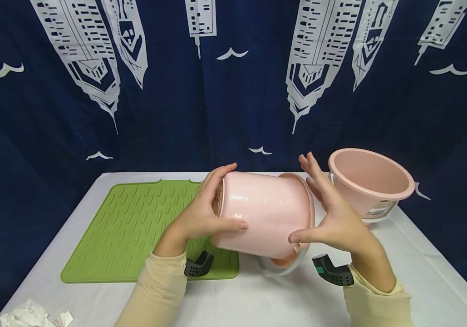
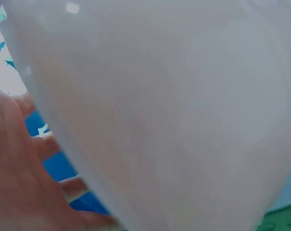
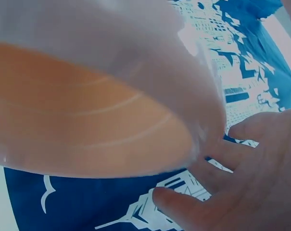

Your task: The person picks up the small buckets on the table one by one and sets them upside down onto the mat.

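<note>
A pale pink bucket [image 1: 263, 213] is tipped on its side, its base to the left and its mouth to the right. My left hand [image 1: 200, 213] grips it at the base end, with the thumb along the near side and the fingers over the bottom edge. Spread wide at the rim, my right hand [image 1: 335, 213] has its thumb against the near side and its straight fingers raised behind. A pale handle [image 1: 284, 271] hangs below the mouth. The right wrist view looks into the orange-tinted bucket interior [image 3: 87, 110]. The bucket wall [image 2: 169, 106] fills most of the left wrist view.
A second pink bucket [image 1: 380, 202] with a label stands upright at the back right. On the left of the white table [image 1: 258, 304] lies a green ridged mat [image 1: 131, 227]. Crumpled white tissue [image 1: 29, 314] is at the front left corner. A dark blue curtain [image 1: 233, 104] hangs behind.
</note>
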A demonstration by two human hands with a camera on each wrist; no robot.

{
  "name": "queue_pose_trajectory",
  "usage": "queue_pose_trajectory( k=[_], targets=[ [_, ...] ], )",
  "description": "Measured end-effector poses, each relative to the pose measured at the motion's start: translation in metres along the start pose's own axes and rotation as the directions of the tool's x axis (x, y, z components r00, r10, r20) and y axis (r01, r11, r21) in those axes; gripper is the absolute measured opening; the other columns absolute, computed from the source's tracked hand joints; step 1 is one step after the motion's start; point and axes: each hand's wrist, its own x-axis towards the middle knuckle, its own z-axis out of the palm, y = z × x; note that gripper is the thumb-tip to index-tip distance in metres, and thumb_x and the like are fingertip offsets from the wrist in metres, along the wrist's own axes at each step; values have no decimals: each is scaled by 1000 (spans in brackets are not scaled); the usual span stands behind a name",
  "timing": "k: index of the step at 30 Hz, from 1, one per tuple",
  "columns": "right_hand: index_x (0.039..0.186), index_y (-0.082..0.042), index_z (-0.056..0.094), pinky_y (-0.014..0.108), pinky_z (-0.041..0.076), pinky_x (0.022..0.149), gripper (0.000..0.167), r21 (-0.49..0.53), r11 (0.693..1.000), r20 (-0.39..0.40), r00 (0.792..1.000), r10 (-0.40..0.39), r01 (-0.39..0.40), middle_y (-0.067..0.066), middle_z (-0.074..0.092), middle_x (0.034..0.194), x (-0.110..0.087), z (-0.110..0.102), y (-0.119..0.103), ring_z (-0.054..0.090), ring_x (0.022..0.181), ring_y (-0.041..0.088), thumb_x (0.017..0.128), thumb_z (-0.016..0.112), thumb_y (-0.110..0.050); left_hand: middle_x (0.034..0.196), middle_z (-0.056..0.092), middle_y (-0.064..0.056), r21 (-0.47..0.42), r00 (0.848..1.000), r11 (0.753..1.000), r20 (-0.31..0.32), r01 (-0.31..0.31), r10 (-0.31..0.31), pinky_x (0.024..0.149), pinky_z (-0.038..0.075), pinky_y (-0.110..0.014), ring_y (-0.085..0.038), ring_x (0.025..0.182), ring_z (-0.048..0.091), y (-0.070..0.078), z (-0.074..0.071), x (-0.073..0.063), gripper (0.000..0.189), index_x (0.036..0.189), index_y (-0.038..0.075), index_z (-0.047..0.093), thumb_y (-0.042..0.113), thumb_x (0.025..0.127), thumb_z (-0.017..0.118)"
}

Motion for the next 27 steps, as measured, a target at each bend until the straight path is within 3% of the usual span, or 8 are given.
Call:
queue_pose_trajectory(
  k=[7,10,14,16,23,27],
  targets=[
    [163,-28,4,19,27,111,151,-188,979,60,995,85,-72,6,30,161,2,11,-1,27,147,27,50,104,-32,150,37,14,189,998,982,-70,10,4,101,41,-50,-20,132,31,9,7,2,107,153,34,38,35,62,95],
    [163,-28,7,30,27,114,151,-259,963,71,993,97,-75,6,36,159,2,13,-1,30,145,27,48,103,-42,152,36,17,229,996,973,-87,6,15,102,40,-48,-19,131,31,10,10,2,106,153,34,39,38,62,94],
    [163,-28,11,53,31,110,148,-320,944,96,989,114,-77,2,40,156,2,17,-1,30,143,27,48,98,-56,152,36,16,253,993,967,-110,-9,38,104,37,-49,-19,134,30,13,11,1,104,153,32,40,39,64,92],
    [163,-28,12,59,32,108,146,-340,937,111,986,128,-83,0,39,157,2,18,0,29,143,27,47,95,-64,153,36,16,261,992,965,-122,-10,43,105,36,-49,-19,136,28,14,10,1,103,153,32,41,40,64,91],
    [162,-19,23,55,35,108,146,-453,887,137,976,172,-93,-2,27,162,4,24,1,27,144,25,43,86,-79,156,33,13,276,990,961,-138,16,24,107,34,-51,-18,140,25,18,11,-1,102,153,35,41,43,65,91],
    [159,-16,32,58,34,108,138,-457,886,129,979,159,-84,3,35,159,5,26,4,29,143,30,47,86,-77,158,31,10,285,990,958,-143,35,7,107,34,-52,-18,142,23,19,11,-2,103,154,36,40,43,65,91]
  ],
)
